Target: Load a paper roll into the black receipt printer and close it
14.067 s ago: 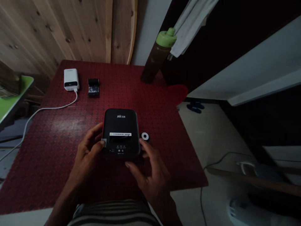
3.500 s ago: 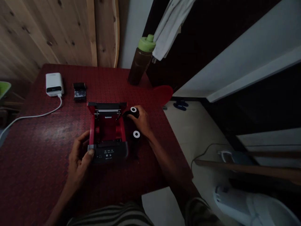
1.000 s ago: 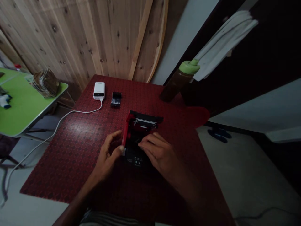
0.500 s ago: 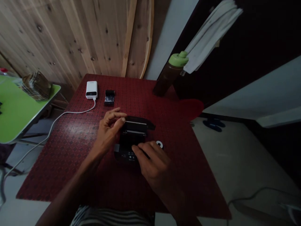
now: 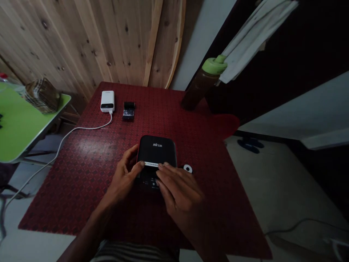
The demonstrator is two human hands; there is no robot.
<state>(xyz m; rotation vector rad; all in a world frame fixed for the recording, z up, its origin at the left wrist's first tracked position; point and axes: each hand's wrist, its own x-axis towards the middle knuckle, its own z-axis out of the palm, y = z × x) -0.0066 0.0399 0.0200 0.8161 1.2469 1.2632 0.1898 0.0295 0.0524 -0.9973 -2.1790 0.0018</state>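
Note:
A small black label printer [image 5: 157,151] lies on the red table, its lid down. White lettering marks the lid, and a pale strip runs along its front edge. Below that edge, a panel with small buttons is partly covered by my fingers. My left hand [image 5: 125,176] grips the printer's left side, thumb on the lid's front corner. My right hand [image 5: 180,189] is closed over the lid's front right part, fingertips on the strip. Close to the right hand sits a white ring-shaped piece [image 5: 188,168]. Farther back lies a black ribbon on two spools [image 5: 128,111].
A white power bank [image 5: 107,101] with a white cable [image 5: 81,128] lies at the back left. Toward the back right of the table [image 5: 68,189] a brown bottle with a green lid [image 5: 201,83] stands. A green table [image 5: 19,134] is at left, a red stool [image 5: 227,125] at right.
The printer's lid was raised, showing its rollers inside; now it is down. My left hand has moved down with the lid, and my right hand has come onto its front edge.

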